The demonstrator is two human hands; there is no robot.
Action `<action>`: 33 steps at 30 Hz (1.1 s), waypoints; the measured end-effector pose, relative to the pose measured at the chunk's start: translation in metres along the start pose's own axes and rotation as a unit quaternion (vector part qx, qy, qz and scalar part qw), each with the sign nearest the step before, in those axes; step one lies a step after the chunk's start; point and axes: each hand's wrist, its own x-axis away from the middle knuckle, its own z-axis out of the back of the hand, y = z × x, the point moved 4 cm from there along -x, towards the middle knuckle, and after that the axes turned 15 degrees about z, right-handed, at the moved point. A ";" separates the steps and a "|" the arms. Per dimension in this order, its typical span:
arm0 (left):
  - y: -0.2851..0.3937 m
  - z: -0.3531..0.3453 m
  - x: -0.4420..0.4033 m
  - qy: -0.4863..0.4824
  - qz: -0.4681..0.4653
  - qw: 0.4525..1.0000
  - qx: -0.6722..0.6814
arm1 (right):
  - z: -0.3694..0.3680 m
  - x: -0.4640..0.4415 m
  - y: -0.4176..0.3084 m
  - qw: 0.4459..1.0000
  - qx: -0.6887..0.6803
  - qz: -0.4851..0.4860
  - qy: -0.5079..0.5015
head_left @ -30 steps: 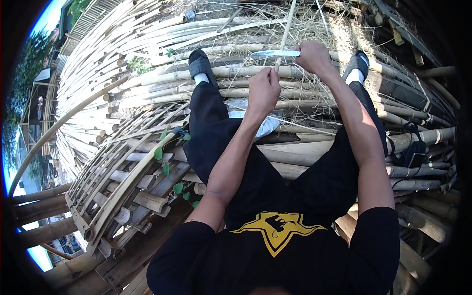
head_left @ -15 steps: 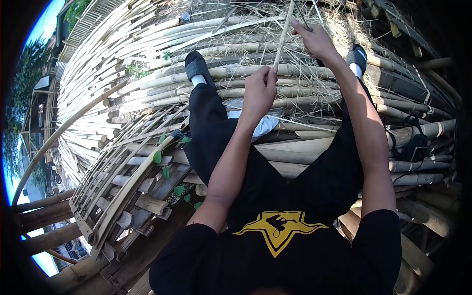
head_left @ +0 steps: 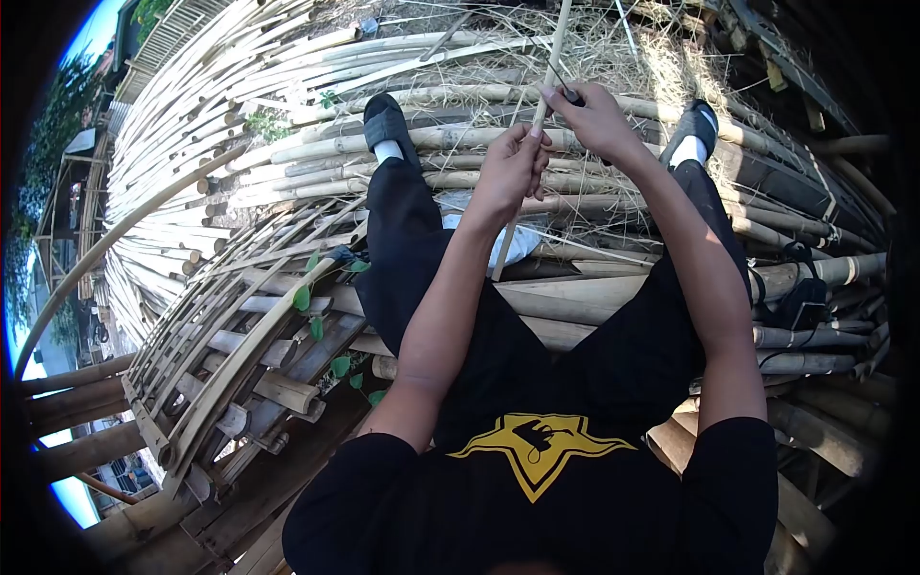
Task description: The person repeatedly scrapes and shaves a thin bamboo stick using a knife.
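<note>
A long, pale bamboo strip (head_left: 557,53) runs from the top edge of the view down past my knees. My left hand (head_left: 513,174) is closed around it, with the thumb along its face, and the strip's lower end sticks out below the fist. Just above and to the right, my right hand (head_left: 596,123) grips a knife (head_left: 574,98) by its dark handle. The thin blade slants up and left to the strip; exactly how it meets the strip is too small to tell. The right thumb lies close against the strip.
Bamboo poles (head_left: 287,91) lie all around under my feet, strewn with shavings (head_left: 613,72). A slatted bamboo frame (head_left: 240,335) stands at left, with green leaves (head_left: 316,326) beside it. A white plastic sheet (head_left: 522,244) lies between my legs. A black bag (head_left: 800,297) sits at right.
My right hand with the knife has come down towards my body, close to the left hand. More of the strip now shows below my left hand.
</note>
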 end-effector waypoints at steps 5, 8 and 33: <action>0.006 0.014 0.002 0.051 0.013 0.998 0.033 | 0.010 -0.002 -0.010 0.982 0.179 -0.018 -0.050; 0.008 0.013 0.003 0.024 0.013 0.998 0.063 | 0.001 0.006 -0.002 0.952 0.289 -0.013 -0.098; 0.008 0.006 0.011 -0.049 0.017 0.995 0.091 | 0.029 -0.012 0.006 0.938 0.326 -0.083 -0.086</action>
